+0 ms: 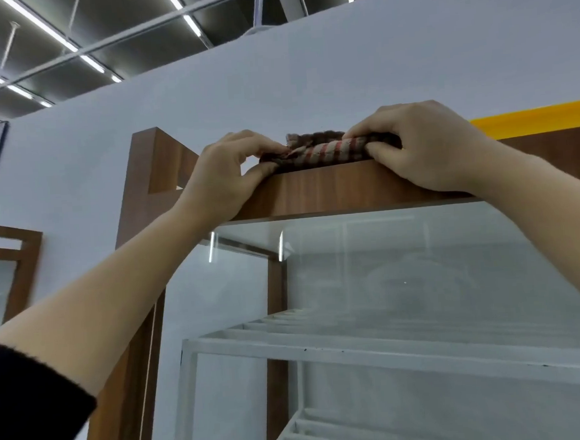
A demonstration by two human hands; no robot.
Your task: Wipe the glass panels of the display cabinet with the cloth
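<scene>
You have two hands in view: left hand [223, 176] and right hand [424, 145]. One striped cloth [325, 152] lies on the top edge of one wooden display cabinet [334, 191]. One glass panel [423, 279] faces you, with two white wire racks [393, 346] behind it.

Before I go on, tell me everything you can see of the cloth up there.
The cloth is a thick woven rag, dark brown with pale beige and red stripes, bunched into a rough roll, not spread flat. It lies on the top edge of the wooden cabinet frame, above the glass panel and not touching the glass. The left hand pinches its left end and the right hand grips its right end. Its far side is hidden behind the frame top.
</scene>
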